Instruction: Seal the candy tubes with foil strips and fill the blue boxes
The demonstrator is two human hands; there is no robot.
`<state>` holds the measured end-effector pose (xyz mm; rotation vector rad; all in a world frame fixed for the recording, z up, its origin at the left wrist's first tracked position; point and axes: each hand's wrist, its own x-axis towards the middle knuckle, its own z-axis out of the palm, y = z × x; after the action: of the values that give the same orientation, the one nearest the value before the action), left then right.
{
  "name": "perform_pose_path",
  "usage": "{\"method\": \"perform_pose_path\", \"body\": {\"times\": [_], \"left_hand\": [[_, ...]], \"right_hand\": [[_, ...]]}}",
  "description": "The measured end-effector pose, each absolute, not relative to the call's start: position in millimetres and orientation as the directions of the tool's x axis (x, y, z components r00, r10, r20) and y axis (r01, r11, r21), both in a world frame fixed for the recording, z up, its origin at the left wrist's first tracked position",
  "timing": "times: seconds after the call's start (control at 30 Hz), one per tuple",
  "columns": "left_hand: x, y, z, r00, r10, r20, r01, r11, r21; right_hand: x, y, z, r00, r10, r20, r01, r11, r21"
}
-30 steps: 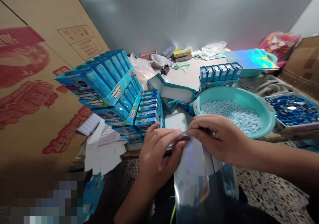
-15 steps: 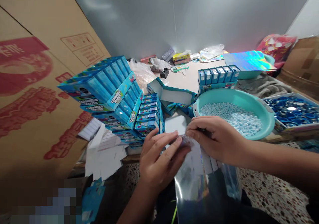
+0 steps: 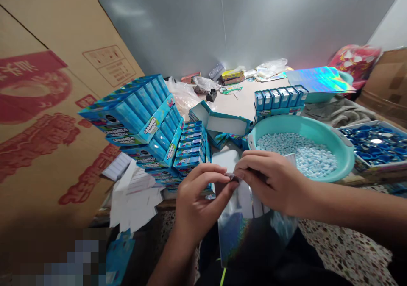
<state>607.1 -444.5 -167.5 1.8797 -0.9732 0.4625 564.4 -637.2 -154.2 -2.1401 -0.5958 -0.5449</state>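
While left hand [image 3: 199, 201] and right hand [image 3: 273, 182] narrowly pinch clear film [image 3: 235, 231] front-left of the basin [image 3: 295, 125] (contact unclear to me), I judge that handling unfinished; boxes [image 3: 136, 112] left of the basin look done, pellets [image 3: 318, 159] inside it lie loose.

tall cardboard box [image 3: 41, 108] with red print, grey wall [image 3: 168, 27], rumpled grey cloth [image 3: 340, 111], brown carton [image 3: 388, 80], speckled floor [image 3: 349, 248]

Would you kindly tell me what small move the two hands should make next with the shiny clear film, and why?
I would probably draw the left hand slightly away from the right hand along the upper edge of the shiny clear film: both pinch it very close together, so a wider hold might better control the part below.
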Motion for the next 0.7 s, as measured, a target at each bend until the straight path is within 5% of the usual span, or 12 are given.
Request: {"method": "perform_pose_path", "body": {"times": [0.23, 0.57, 0.63, 0.7], "left_hand": [[612.5, -446.0, -165.6, 0.624, -0.445, 0.642, -0.776, -0.254, 0.578], [609.9, -445.7, -183.6, 0.229, -0.442, 0.867, -0.961, -0.243, 0.13], [607.9, -447.3, -185.8, 0.287, -0.391, 0.874, -0.956, -0.174, 0.236], [606.7, -449.7, -187.0, 0.479, -0.255, 0.84, -0.876, -0.073, 0.477]], "right_hand": [[565.3, -636.4, -156.2, 0.768, 0.241, 0.593, 0.609, -0.562, -0.56], [574.9, -642.7, -154.5, 0.835, 0.222, 0.504, 0.515, -0.639, -0.572], [581.0, -645.3, -153.3, 0.846, 0.201, 0.493, 0.49, -0.658, -0.572], [589.6, -653.7, -152.7, 0.851, 0.156, 0.502, 0.454, -0.699, -0.552]]}}
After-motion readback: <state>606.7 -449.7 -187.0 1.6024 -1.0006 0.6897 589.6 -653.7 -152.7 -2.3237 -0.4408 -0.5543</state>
